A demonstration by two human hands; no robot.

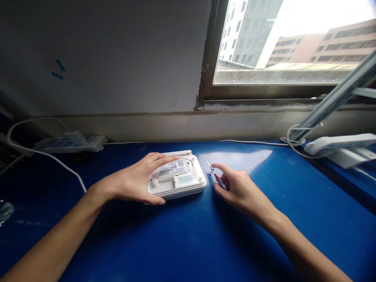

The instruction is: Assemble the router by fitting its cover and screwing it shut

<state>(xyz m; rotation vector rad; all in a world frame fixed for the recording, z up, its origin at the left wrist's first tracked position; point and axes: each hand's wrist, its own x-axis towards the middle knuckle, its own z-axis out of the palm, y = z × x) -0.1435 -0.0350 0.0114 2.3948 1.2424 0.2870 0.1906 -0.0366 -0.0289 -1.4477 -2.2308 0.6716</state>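
Observation:
A white router lies with its vented, labelled underside up on the blue table. Along its far edge runs a white bar that looks like a folded antenna. My left hand grips the router's left end, thumb at the near edge and fingers over the far side. Just right of the router, my right hand is closed on a slim tool with a red band, which looks like a small screwdriver. Its pale tip points up and left, apart from the router. Small dark bits, perhaps screws, show by the tip.
On the left a white power strip lies by the wall, with a white cable looping past it. Another power strip with plugs sits at the right, near a slanted metal bar. A window is above.

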